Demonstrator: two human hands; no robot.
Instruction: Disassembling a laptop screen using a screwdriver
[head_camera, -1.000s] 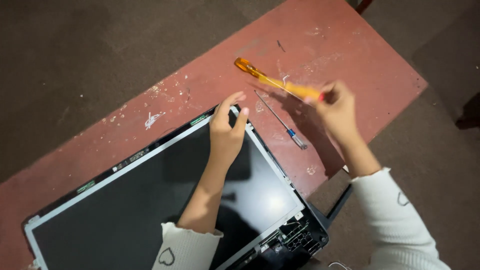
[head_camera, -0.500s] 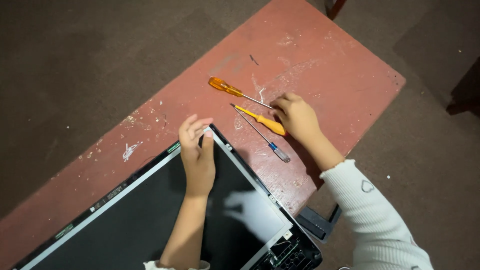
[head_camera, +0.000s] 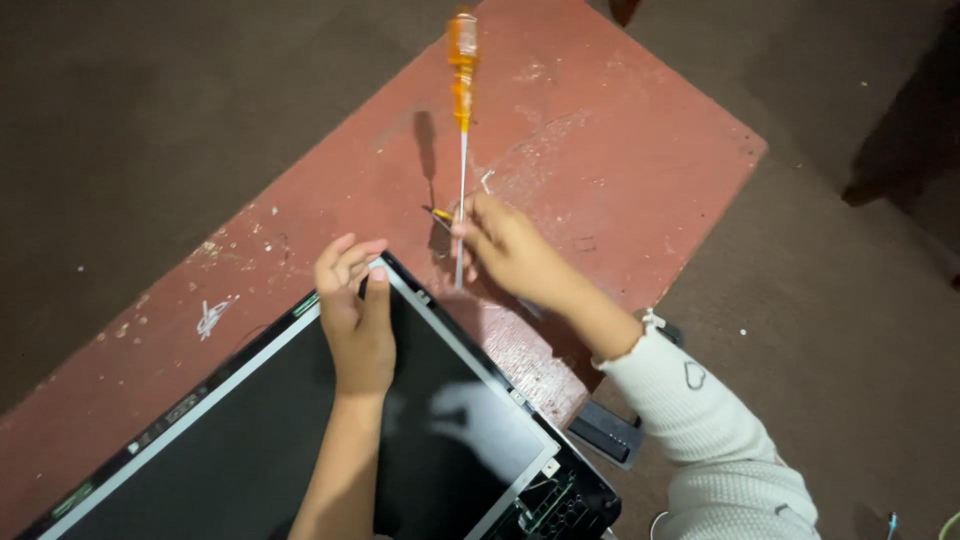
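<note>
Nearest the camera: black laptop screen panel (head_camera: 250, 440) with a silver frame, lying flat on the red surface (head_camera: 620, 130), its lower corner showing exposed hinge parts and wiring (head_camera: 560, 505). A dark flat piece (head_camera: 605, 432) sticks out from under the panel at the surface edge. Left hand (head_camera: 355, 320) rests palm down on the panel's upper corner, fingers loose and slightly spread, clamped on nothing, fingertips at the frame edge. Just past that corner, right hand (head_camera: 510, 250), white sleeve (head_camera: 700, 420) behind it, grip pinched together on the metal shaft of a long screwdriver (head_camera: 461, 130). Tool runs away from the camera, orange see-through handle at the far end, tip low beside the panel corner; handle looks lifted, casting a shadow (head_camera: 425, 140) on the surface. A second small tool with an orange part (head_camera: 438, 214) lies mostly hidden under the right hand. White scrap (head_camera: 212, 318) and paint chips lie left on the surface. Dark floor (head_camera: 150, 120) all around.
</note>
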